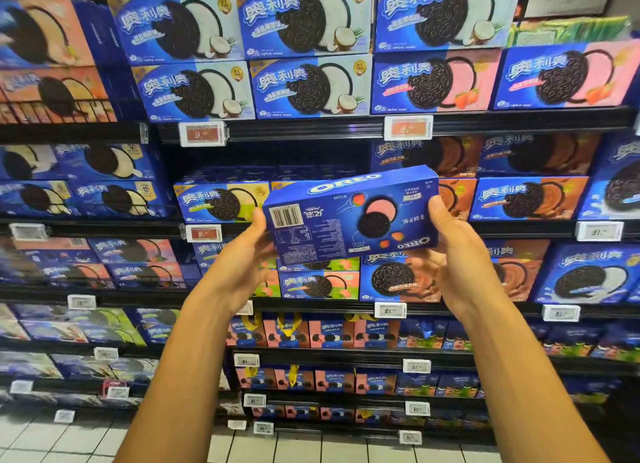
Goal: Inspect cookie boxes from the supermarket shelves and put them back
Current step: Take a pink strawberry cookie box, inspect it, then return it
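Observation:
I hold a blue cookie box (349,216) in front of the shelves, upside down with its back panel toward me: barcode at the left, a pink-cream cookie picture in the middle. My left hand (247,254) grips its left end with the thumb up along the edge. At the box's right end, my right hand (450,251) grips with its thumb on the side. The box is tilted a little, right end higher.
Supermarket shelves (304,130) full of blue cookie boxes fill the view, with coconut and strawberry kinds on the top row (311,84). Price tags (202,134) line the shelf edges. A dark gap (263,157) lies behind the held box. Pale floor tiles show at the bottom.

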Tool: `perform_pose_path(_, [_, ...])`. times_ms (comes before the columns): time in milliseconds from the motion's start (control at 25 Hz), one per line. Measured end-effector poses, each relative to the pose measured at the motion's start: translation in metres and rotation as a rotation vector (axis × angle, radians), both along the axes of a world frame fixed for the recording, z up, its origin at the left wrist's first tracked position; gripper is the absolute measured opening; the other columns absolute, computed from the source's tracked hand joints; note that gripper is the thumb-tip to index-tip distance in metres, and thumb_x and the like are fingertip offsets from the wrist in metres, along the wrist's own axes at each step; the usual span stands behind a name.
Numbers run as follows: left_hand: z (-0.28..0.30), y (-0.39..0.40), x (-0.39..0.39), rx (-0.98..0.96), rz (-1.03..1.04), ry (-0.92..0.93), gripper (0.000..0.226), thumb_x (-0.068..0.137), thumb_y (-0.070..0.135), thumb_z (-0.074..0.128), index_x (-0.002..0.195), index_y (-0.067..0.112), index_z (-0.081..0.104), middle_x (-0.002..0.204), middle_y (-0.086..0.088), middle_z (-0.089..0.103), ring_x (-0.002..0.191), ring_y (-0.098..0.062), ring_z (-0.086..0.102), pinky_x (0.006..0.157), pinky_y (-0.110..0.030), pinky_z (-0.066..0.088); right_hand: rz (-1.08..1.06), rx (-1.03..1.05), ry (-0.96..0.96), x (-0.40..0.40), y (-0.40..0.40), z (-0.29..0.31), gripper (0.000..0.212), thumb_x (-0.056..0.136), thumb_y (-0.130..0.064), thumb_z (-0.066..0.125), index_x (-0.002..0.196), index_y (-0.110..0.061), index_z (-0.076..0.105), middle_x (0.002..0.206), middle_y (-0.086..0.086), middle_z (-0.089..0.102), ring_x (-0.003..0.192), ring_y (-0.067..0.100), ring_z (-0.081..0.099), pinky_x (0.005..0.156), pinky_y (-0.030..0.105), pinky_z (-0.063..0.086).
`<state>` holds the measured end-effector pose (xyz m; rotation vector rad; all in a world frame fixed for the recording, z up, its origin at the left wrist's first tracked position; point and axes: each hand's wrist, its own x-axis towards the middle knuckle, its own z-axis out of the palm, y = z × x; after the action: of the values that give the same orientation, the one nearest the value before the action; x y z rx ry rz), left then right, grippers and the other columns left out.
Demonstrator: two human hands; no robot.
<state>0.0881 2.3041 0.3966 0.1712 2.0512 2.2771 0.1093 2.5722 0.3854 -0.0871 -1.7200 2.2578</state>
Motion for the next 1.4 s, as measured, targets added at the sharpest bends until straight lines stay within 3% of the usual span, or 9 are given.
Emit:
perform_pose_path(160, [0.003, -0.002, 0.001, -0.182, 0.032, -0.009, 0.05, 0.1, 0.061, 0.025, 0.1, 0.04, 0.07, 0.09, 0.02, 0.075, 0.094, -0.01, 0.062, 0.072, -0.036, 0.039, 0.018, 0.004, -0.039, -0.003, -0.001, -0.005, 0.072, 0.067, -0.069, 0.069, 0.106, -0.009, 0.067, 0.102, 0.008, 0.078, 0.069, 0.016, 0.073, 0.05, 0.022, 0.055])
perform_pose_path(320, [-0.001, -0.004, -0.002, -0.144, -0.061, 0.022, 0.038, 0.104, 0.052, 0.026, 0.115, 0.045, 0.062, 0.102, 0.019, 0.074, 0.104, -0.008, 0.066, 0.081, -0.038, 0.048, 0.048, 0.003, -0.018, -0.005, 0.003, -0.012, 0.049, 0.073, -0.067, 0.066, 0.088, -0.022, 0.078, 0.097, -0.001, 0.079, 0.075, 0.014, 0.075, 0.052, 0.021, 0.056])
perform_pose_path(480, [-0.003, 0.0, -0.002, 0.087, -0.135, 0.097, 0.036, 0.106, 0.027, 0.039, 0.14, 0.034, 0.048, 0.12, 0.004, 0.07, 0.107, -0.015, 0.067, 0.081, -0.038, 0.058, 0.019, -0.085, -0.069, -0.016, 0.013, -0.019, 0.05, 0.087, -0.063, 0.059, 0.111, -0.02, 0.067, 0.099, -0.002, 0.079, 0.082, 0.017, 0.077, 0.054, 0.022, 0.057])
perform_pose_path(600, [-0.001, 0.014, 0.004, 0.141, -0.207, 0.183, 0.04, 0.098, 0.017, 0.051, 0.137, 0.028, 0.052, 0.122, 0.0, 0.068, 0.106, -0.016, 0.068, 0.085, -0.041, 0.058, -0.019, -0.16, -0.128, -0.03, 0.018, -0.028, 0.044, 0.095, -0.058, 0.052, 0.114, -0.021, 0.061, 0.089, -0.007, 0.079, 0.076, 0.012, 0.076, 0.054, 0.025, 0.058])
perform_pose_path(840, [0.005, 0.048, 0.022, 0.118, -0.247, 0.298, 0.043, 0.083, 0.022, 0.067, 0.125, 0.028, 0.06, 0.119, 0.004, 0.07, 0.107, -0.019, 0.069, 0.07, -0.033, 0.06, 0.026, -0.243, -0.307, -0.051, 0.01, -0.045, 0.039, 0.098, -0.055, 0.049, 0.096, -0.019, 0.064, 0.075, 0.0, 0.078, 0.067, 0.017, 0.076, 0.047, 0.028, 0.056])
perform_pose_path(920, [0.006, 0.055, 0.026, 0.071, -0.265, 0.34, 0.041, 0.085, 0.02, 0.072, 0.122, 0.033, 0.062, 0.119, 0.005, 0.069, 0.108, -0.018, 0.068, 0.071, -0.031, 0.06, 0.028, -0.226, -0.353, -0.055, 0.007, -0.048, 0.041, 0.098, -0.057, 0.048, 0.099, -0.019, 0.064, 0.082, 0.004, 0.078, 0.065, 0.019, 0.076, 0.046, 0.028, 0.055])
perform_pose_path(1040, [0.006, 0.063, 0.032, 0.02, -0.27, 0.39, 0.041, 0.085, 0.022, 0.073, 0.12, 0.039, 0.063, 0.117, 0.01, 0.07, 0.108, -0.012, 0.066, 0.073, -0.027, 0.059, 0.032, -0.185, -0.349, -0.057, 0.004, -0.049, 0.045, 0.097, -0.06, 0.048, 0.105, -0.02, 0.066, 0.103, 0.01, 0.075, 0.076, 0.024, 0.077, 0.059, 0.034, 0.059])
perform_pose_path(1200, [0.013, 0.061, 0.035, 0.016, -0.278, 0.447, 0.042, 0.08, 0.03, 0.071, 0.12, 0.039, 0.061, 0.114, 0.017, 0.07, 0.106, -0.004, 0.066, 0.073, -0.021, 0.057, 0.038, -0.148, -0.338, -0.058, 0.001, -0.046, 0.045, 0.097, -0.062, 0.046, 0.101, -0.022, 0.067, 0.102, 0.01, 0.076, 0.085, 0.027, 0.075, 0.08, 0.044, 0.058])
perform_pose_path(1400, [0.011, 0.052, 0.027, 0.037, -0.288, 0.407, 0.038, 0.084, 0.028, 0.072, 0.118, 0.043, 0.061, 0.116, 0.015, 0.07, 0.111, -0.011, 0.066, 0.075, -0.033, 0.061, 0.047, -0.164, -0.35, -0.055, 0.002, -0.042, 0.043, 0.096, -0.062, 0.049, 0.094, -0.022, 0.064, 0.087, 0.005, 0.077, 0.071, 0.021, 0.076, 0.059, 0.033, 0.055])
